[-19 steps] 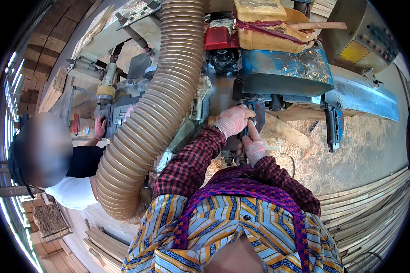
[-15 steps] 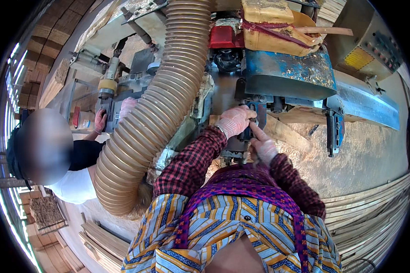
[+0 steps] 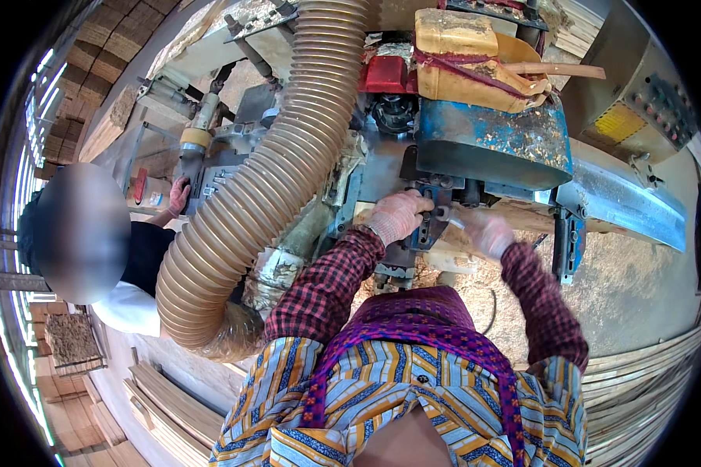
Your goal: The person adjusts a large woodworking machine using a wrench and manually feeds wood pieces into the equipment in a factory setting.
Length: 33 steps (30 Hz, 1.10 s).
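Observation:
My left hand [image 3: 396, 216], in a pinkish work glove, rests at the blue metal bracket [image 3: 436, 201] on the front of the woodworking machine. Its fingers are curled at the bracket's left edge, and what they grip is hidden. My right hand [image 3: 489, 232], gloved and smeared by motion, holds a wrench [image 3: 454, 221] whose pale head sits against the bracket. Behind the bracket is a blue machine hood [image 3: 494, 144] strewn with wood chips. A flat wooden piece [image 3: 514, 216] extends to the right behind my right hand.
A thick ribbed hose [image 3: 273, 179] curves down on my left. Beyond it a co-worker's gloved hand [image 3: 179, 194] is at another machine part. A cut yellow container [image 3: 475, 58] sits on the hood. A control box [image 3: 639, 93] stands far right; long wood strips [image 3: 646, 381] lie lower right.
My right hand has moved right, away from my left hand, and a wrench now shows between it and the bracket. My left hand stays at the bracket. One co-worker hand has left view.

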Available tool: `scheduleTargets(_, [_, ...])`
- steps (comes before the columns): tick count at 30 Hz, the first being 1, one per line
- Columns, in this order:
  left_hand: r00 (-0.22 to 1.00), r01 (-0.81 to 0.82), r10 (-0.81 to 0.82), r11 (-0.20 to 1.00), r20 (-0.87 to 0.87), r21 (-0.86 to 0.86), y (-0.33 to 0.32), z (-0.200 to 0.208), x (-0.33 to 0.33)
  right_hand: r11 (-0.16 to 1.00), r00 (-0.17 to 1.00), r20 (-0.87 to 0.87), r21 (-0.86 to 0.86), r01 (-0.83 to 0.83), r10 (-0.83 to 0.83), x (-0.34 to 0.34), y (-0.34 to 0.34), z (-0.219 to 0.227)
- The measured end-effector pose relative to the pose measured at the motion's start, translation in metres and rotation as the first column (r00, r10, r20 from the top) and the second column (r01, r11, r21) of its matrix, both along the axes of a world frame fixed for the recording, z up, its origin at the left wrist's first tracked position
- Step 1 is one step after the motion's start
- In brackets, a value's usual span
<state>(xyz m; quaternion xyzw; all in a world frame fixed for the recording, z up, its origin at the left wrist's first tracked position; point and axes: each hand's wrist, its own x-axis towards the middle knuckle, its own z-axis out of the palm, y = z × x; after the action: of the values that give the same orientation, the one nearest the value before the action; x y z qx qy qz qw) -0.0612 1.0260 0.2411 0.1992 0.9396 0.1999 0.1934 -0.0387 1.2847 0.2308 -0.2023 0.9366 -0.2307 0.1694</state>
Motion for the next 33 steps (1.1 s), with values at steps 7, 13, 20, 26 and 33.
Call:
scheduleTargets(7, [0.998,0.07,-0.069,0.993,0.008,-0.09,0.002,-0.011,-0.012,0.514,0.607,0.671,-0.372,0.773,-0.426,0.084,-0.07,-0.04])
scheduleTargets(13, [0.994,0.104,-0.106,0.993,-0.032,-0.05,-0.003,-0.02,-0.015,0.508,0.696,0.431,-0.479,0.716,-0.574,0.102,-0.114,-0.065])
scheduleTargets(20, [0.997,0.074,-0.074,0.997,0.015,-0.005,-0.006,-0.012,-0.013,0.712,0.852,0.291,-0.467,0.524,-0.436,0.076,-0.068,-0.088])
scheduleTargets(26, [0.998,0.037,-0.037,0.999,0.053,0.003,-0.005,0.0,-0.01,0.937,0.962,0.085,0.215,-0.273,0.261,-0.056,-0.012,0.008])
scheduleTargets(33, [0.978,0.207,-0.209,0.922,0.029,-0.327,0.015,0.009,-0.009,0.996,0.999,0.005,-0.08,0.045,-0.045,-0.026,0.036,0.02])
